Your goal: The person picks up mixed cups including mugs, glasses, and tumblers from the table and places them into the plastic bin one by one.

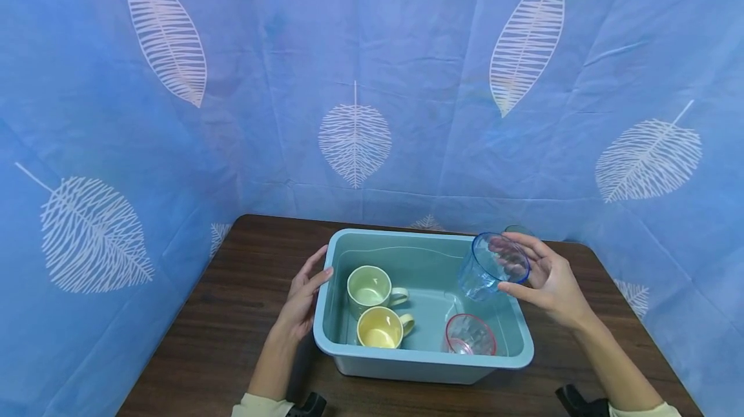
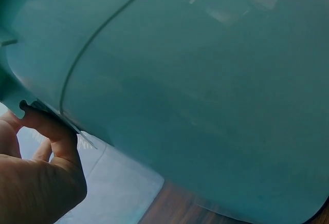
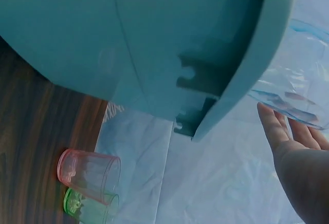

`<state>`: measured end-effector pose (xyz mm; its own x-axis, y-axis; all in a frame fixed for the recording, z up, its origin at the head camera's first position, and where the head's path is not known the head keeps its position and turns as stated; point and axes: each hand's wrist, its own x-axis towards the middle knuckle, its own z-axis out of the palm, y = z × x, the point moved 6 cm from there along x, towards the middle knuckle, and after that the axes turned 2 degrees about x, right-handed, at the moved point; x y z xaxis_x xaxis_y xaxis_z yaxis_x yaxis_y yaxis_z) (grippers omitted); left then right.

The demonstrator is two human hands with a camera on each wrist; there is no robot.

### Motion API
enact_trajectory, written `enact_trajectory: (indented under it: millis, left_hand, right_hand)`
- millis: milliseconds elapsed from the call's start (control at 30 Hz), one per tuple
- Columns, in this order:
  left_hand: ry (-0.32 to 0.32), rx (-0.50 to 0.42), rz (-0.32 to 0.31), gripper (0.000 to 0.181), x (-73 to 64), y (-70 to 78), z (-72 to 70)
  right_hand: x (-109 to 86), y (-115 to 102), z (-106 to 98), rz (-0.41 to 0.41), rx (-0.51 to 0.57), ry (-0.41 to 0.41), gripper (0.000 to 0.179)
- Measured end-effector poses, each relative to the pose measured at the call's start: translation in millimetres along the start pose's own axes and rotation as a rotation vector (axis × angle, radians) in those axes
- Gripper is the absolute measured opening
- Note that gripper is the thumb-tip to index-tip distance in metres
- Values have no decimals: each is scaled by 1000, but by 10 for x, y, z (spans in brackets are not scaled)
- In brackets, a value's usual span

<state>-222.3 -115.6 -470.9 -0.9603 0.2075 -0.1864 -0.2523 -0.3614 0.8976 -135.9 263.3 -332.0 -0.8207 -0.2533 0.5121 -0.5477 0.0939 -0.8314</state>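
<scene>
One blue-green tub (image 1: pixel 427 357) sits on one brown table (image 1: pixel 232 301), low in the middle of the frame. The left hand (image 1: pixel 301 304) grips the tub's left end, with its thumb over the rim and its fingers bent on the outside. The right hand (image 1: pixel 549 281) pinches one blue glass (image 1: pixel 491 268) between its thumb and fingers. That glass is tipped, up over the tub's right end, right of the middle of the frame. I cannot tell if it touches the tub.

Three things are in the tub. Two are mugs, one green mug (image 1: pixel 369 288) and one yellow mug (image 1: pixel 380 328), side by side on the left, with both handles to the right. The third is one red-rimmed glass (image 1: pixel 471 336) near the front right.

In the right wrist view, two more glasses are on the table at the lower left: one pink glass (image 3: pixel 90 175) and one green glass (image 3: pixel 92 206), close together.

Behind it all hangs a blue cloth (image 1: pixel 418 30) with five big white leaves (image 1: pixel 356 142) and bits of three small ones. Two black straps (image 1: pixel 310 404) show at the bottom, one by each wrist.
</scene>
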Motion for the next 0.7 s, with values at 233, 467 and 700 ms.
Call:
enact_trajectory:
  millis: [233,467,700]
  left_hand:
    - [8,1,-9,54,-9,-7,-12]
    - [18,-2,-22,54,-17,1,-8]
    - [17,-6,-27,54,-13,11,-4]
  right_hand:
    - [-7,6,113,43,-66,-24,79]
    - [-12,28,160,70,-60,-53,80]
    - [-5,48,201,98,-32,-82,75]
